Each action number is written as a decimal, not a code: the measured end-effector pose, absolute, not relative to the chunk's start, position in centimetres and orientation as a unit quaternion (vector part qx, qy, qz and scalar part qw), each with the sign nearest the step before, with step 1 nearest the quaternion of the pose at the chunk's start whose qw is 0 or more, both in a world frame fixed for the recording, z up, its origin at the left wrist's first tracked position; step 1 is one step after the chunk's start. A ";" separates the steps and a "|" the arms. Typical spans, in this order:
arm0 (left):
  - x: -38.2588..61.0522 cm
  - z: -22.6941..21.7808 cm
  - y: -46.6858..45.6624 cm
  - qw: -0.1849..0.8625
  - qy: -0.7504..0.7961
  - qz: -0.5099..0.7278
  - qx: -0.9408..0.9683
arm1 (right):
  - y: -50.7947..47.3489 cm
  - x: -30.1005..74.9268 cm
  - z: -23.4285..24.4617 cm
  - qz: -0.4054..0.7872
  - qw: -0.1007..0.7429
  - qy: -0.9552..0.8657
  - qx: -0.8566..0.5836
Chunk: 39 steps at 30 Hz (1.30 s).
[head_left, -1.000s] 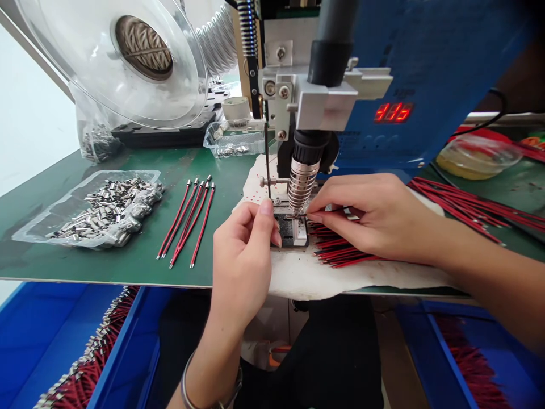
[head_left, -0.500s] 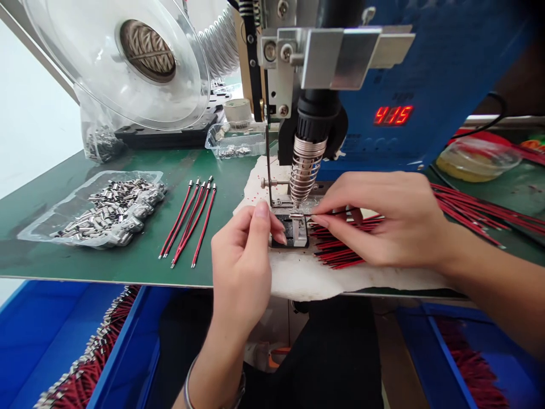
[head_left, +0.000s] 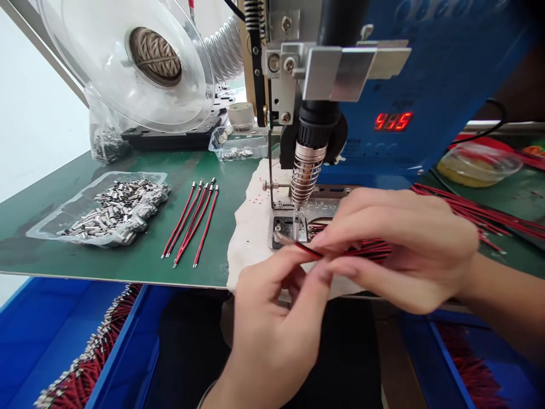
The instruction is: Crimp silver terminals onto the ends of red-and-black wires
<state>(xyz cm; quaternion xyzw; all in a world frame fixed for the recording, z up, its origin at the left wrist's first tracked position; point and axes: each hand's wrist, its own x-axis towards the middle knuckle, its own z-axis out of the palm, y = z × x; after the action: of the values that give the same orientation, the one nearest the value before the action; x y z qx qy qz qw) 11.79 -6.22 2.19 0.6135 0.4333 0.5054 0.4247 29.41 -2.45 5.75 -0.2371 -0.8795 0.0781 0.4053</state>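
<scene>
In front of the soldering machine, a thin red-and-black wire (head_left: 307, 249) runs between my hands. A blurred silvery piece (head_left: 284, 238), apparently a small metal can, sits at its left end. My right hand (head_left: 404, 244) pinches the wire between thumb and fingertips. Against those fingertips, my left hand (head_left: 276, 318) is closed on the wire too, with thumb and index finger together. Just behind them is the small black-and-metal fixture (head_left: 301, 232), under the tip of the spring-wrapped soldering iron (head_left: 307, 167). More red-and-black wires (head_left: 370, 250) lie partly hidden behind my right hand.
A clear tray of small metal cans (head_left: 114, 213) stands on the green table (head_left: 76, 170) at left. Several wires with metal ends (head_left: 196, 221) lie beside it. Blue bins (head_left: 51, 318) sit below the table edge. The blue machine body (head_left: 383, 147) stands behind my hands.
My right hand has drawn the wire from the fixture toward me. My left hand has moved right and up to meet it and now grips the wire. The view has shifted slightly.
</scene>
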 end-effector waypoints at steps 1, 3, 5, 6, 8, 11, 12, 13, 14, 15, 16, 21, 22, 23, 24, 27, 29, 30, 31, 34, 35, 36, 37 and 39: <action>11.4 2.4 -6.1 0.424 0.443 0.515 0.599 | -2.2 29.7 5.8 0.072 0.397 -0.884 -0.235; 10.1 3.0 -5.6 0.397 0.480 0.544 0.562 | -1.4 30.6 6.0 0.052 0.344 -0.904 -0.249; 8.3 3.6 -4.7 0.335 0.527 0.565 0.539 | -0.7 31.4 6.2 0.026 0.235 -0.926 -0.294; 7.3 3.9 -4.1 0.298 0.551 0.559 0.543 | -0.3 31.8 6.3 0.014 0.182 -0.930 -0.320; 5.2 4.5 -2.6 0.215 0.600 0.515 0.573 | 0.2 32.4 6.3 0.002 0.114 -0.929 -0.353; 2.7 4.9 -0.1 0.101 0.671 0.403 0.614 | 0.6 32.7 6.4 -0.001 0.071 -0.923 -0.377; 2.2 5.0 0.7 0.064 0.681 0.361 0.634 | 0.6 32.7 6.3 -0.001 0.067 -0.923 -0.380; 1.9 4.9 1.4 0.036 0.685 0.322 0.652 | 0.6 32.6 6.3 0.000 0.067 -0.923 -0.380; 1.7 4.9 2.1 0.016 0.682 0.291 0.671 | 0.6 32.6 6.3 0.001 0.071 -0.923 -0.378; 1.7 4.8 2.7 0.006 0.678 0.269 0.685 | 0.6 32.6 6.2 0.002 0.078 -0.924 -0.374; 1.7 4.7 3.2 0.001 0.676 0.251 0.693 | 0.6 32.5 6.2 0.003 0.085 -0.925 -0.370; 1.7 5.3 5.1 -0.043 0.703 0.145 0.695 | 0.6 32.3 6.2 0.006 0.087 -0.927 -0.366; 1.5 5.6 5.4 -0.061 0.701 0.131 0.698 | 0.6 32.3 6.2 0.008 0.083 -0.927 -0.367; 1.3 6.0 5.8 -0.078 0.693 0.124 0.706 | 0.6 32.2 6.3 0.010 0.078 -0.926 -0.369; 1.1 6.3 6.3 -0.086 0.678 0.120 0.720 | 0.6 32.2 6.3 0.011 0.075 -0.926 -0.371; 0.5 6.9 8.3 -0.050 0.622 0.110 0.774 | 0.6 32.2 6.4 0.013 0.064 -0.924 -0.377; 0.2 6.9 9.7 -0.015 0.603 0.090 0.793 | 0.6 32.2 6.4 0.015 0.058 -0.923 -0.379; 0.1 6.9 10.3 -0.005 0.598 0.077 0.798 | 0.6 32.3 6.4 0.017 0.056 -0.923 -0.379; 0.1 6.8 10.6 0.001 0.595 0.067 0.801 | 0.6 32.3 6.4 0.017 0.054 -0.923 -0.380; 0.3 6.9 10.6 -0.007 0.600 0.047 0.798 | 0.6 32.3 6.4 0.018 0.053 -0.923 -0.382; 0.4 7.0 10.3 -0.017 0.602 0.039 0.798 | 0.6 32.3 6.4 0.019 0.053 -0.923 -0.382; 0.5 7.2 10.0 -0.027 0.603 0.030 0.797 | 0.6 32.3 6.4 0.019 0.053 -0.923 -0.382; 0.6 7.4 9.7 -0.035 0.603 0.018 0.797 | 0.6 32.3 6.3 0.019 0.053 -0.922 -0.382; 0.6 7.8 9.2 -0.039 0.601 -0.001 0.798 | 0.7 32.3 6.3 0.019 0.053 -0.922 -0.383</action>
<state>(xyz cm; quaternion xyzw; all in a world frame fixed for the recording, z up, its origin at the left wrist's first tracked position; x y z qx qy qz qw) 0.65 9.24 7.84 0.7983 0.6010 -0.0008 -0.0387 32.32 0.69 6.26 -0.3834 -0.9219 0.0188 0.0529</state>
